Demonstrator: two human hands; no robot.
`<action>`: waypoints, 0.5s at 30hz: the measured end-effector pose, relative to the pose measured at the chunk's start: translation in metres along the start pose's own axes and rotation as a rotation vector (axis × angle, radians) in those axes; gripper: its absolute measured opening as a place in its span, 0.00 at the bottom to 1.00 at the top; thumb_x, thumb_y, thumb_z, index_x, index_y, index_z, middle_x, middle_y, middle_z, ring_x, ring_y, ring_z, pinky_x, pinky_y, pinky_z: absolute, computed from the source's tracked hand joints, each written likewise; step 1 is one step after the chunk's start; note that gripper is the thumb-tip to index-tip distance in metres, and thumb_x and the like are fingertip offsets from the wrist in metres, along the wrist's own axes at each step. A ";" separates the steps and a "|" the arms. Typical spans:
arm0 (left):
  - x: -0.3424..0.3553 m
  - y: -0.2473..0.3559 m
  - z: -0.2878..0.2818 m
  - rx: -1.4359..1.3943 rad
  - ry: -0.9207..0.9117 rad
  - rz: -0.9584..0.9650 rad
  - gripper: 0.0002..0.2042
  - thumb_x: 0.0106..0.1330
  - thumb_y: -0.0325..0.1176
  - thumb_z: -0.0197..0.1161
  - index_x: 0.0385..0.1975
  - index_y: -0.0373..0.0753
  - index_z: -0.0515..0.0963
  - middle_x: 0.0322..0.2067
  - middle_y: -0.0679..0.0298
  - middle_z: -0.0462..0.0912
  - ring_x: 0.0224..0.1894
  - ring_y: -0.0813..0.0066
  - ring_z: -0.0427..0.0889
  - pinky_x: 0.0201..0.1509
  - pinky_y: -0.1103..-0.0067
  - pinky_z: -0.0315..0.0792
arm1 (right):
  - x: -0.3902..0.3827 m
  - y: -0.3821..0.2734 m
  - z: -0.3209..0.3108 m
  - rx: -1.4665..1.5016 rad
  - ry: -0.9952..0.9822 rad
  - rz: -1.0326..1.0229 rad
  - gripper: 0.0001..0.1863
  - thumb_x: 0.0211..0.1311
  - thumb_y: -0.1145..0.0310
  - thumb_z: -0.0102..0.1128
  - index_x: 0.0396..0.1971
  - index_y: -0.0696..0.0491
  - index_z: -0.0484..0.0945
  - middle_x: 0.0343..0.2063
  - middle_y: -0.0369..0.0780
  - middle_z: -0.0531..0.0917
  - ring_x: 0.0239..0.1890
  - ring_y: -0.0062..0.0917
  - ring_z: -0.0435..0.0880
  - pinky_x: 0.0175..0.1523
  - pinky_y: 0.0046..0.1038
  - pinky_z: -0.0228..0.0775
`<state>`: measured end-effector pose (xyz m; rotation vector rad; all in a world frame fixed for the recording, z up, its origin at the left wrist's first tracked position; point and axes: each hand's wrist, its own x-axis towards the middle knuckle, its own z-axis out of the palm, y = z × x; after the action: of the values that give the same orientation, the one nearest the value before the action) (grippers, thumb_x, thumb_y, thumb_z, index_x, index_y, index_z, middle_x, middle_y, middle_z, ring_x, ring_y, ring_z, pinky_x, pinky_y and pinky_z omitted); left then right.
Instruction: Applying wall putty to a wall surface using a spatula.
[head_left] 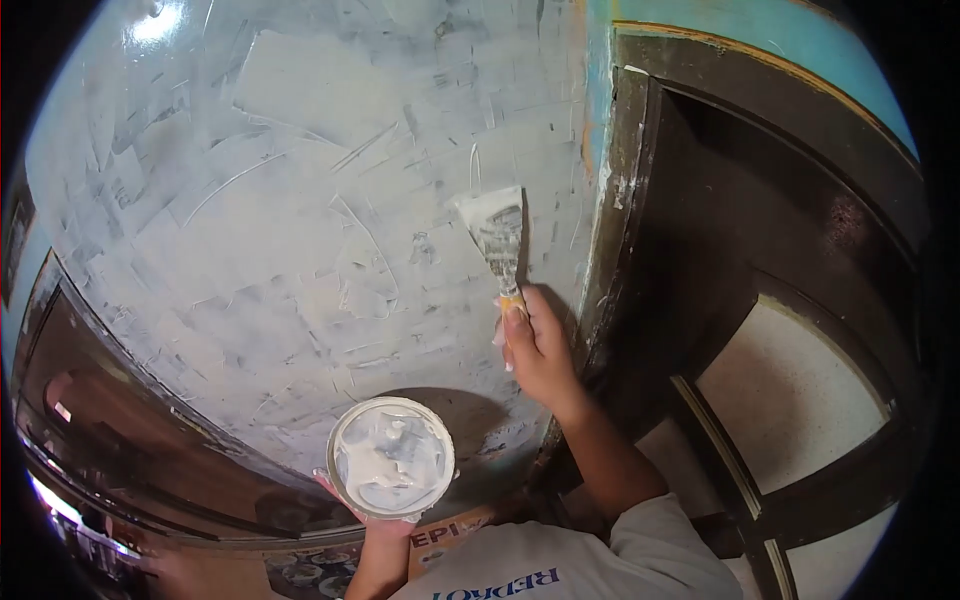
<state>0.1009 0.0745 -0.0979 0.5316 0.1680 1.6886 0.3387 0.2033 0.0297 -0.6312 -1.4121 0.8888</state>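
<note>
Over by the dark door frame [625,190], I see the person's right grip [540,355] clenched around the orange handle of a scraper [495,230]. Its smeared blade points upward near the right edge of the patchy wall [300,240]; whether they touch, I can't tell. Lower down, by the wall's bottom edge, the left grip [388,528] supports a round tub [390,402] with white paste [385,462] inside.

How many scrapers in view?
1: scraper, gripped by its handle in the right hand, blade up in front of the wall. Any hidden inside the tub can't be ruled out.
</note>
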 end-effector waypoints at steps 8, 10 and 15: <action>-0.007 0.000 -0.002 0.034 -0.030 0.025 0.46 0.63 0.77 0.36 0.75 0.53 0.54 0.74 0.60 0.54 0.73 0.48 0.56 0.72 0.43 0.54 | 0.030 -0.031 0.011 -0.027 -0.014 -0.128 0.11 0.76 0.63 0.48 0.36 0.56 0.70 0.20 0.34 0.76 0.22 0.17 0.73 0.29 0.25 0.65; -0.009 -0.002 -0.002 0.041 -0.037 0.031 0.46 0.63 0.77 0.36 0.75 0.53 0.54 0.74 0.60 0.54 0.73 0.48 0.56 0.72 0.44 0.54 | 0.038 -0.040 0.012 -0.033 -0.006 -0.146 0.12 0.76 0.62 0.49 0.36 0.56 0.70 0.20 0.36 0.76 0.22 0.19 0.74 0.30 0.26 0.66; -0.008 -0.006 -0.004 0.052 -0.058 0.051 0.45 0.63 0.77 0.36 0.75 0.53 0.54 0.74 0.60 0.54 0.73 0.49 0.56 0.72 0.44 0.54 | 0.036 -0.032 0.007 -0.062 -0.004 -0.094 0.13 0.76 0.62 0.48 0.36 0.56 0.70 0.20 0.36 0.76 0.22 0.19 0.74 0.31 0.26 0.67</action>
<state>0.1048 0.0684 -0.1062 0.6280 0.1571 1.7203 0.3342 0.2145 0.0772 -0.6045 -1.4657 0.7756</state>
